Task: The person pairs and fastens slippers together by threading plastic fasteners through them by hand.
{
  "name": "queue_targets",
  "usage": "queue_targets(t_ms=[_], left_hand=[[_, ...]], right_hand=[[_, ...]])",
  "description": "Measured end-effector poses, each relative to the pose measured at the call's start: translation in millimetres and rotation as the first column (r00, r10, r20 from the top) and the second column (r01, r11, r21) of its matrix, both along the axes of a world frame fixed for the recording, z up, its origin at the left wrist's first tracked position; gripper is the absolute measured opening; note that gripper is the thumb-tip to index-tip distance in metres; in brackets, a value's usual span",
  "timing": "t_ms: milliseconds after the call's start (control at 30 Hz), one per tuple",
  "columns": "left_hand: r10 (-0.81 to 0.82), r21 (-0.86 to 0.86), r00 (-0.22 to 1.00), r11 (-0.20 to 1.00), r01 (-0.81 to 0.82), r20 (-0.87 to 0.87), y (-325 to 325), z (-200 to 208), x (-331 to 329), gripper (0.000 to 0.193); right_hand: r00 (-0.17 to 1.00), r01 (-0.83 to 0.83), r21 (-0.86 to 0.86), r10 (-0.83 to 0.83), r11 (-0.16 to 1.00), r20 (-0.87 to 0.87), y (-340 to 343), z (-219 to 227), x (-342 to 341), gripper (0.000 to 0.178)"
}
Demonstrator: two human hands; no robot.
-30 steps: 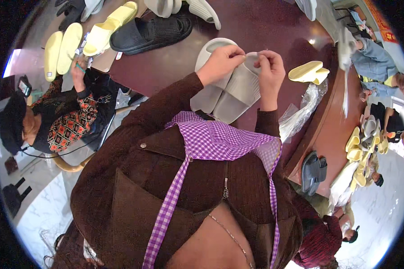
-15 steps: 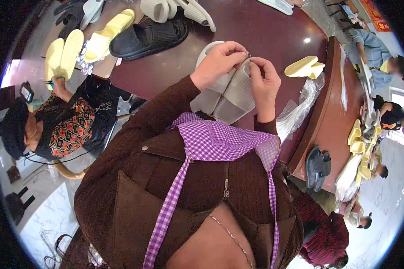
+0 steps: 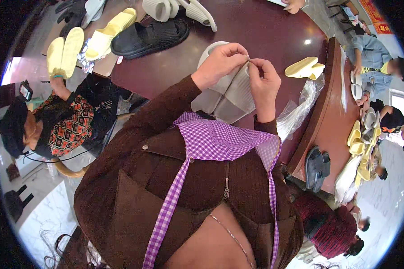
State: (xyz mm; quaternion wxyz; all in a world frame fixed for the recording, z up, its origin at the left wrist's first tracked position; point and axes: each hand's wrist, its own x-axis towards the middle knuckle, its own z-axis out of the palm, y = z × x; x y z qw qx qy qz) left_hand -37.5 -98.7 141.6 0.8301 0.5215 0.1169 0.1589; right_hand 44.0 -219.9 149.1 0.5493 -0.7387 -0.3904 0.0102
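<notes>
Grey slippers (image 3: 237, 95) have both hands (image 3: 220, 66) pinched closed at their far end.

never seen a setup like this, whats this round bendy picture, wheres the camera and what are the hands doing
There's no machine here: these are a person's bare hands. A wide fisheye camera on the person's head looks down, which bends straight edges and shows the purple checked apron below. The left hand and right hand meet over a pair of grey slippers, their fingertips pinched close together; anything between them is too small to make out. On the dark red table also lie a black slipper, yellow slippers to the right and crumpled clear plastic.
</notes>
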Motion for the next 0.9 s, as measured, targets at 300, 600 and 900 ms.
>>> queue_targets(t_ms=[300, 600, 900], left_hand=[[-0.005, 0.376, 0.999, 0.927, -0.010, 0.039, 6, -18, 4, 0.012], [0.248, 0.512, 0.960, 0.812, -0.281, 0.133, 13, -40, 4, 0.025], [0.897, 0.884, 0.353, -0.080, -0.461, 0.265, 156, -115, -80, 0.033]], right_hand=[[0.984, -0.049, -0.093, 0.064, 0.994, 0.169, 2, 3, 3, 0.008], [0.993, 0.072, -0.095, -0.063, 0.993, 0.095, 9, -32, 30, 0.010], [0.919, -0.248, -0.538, 0.021, 0.805, -0.393, -38, -114, 14, 0.027]])
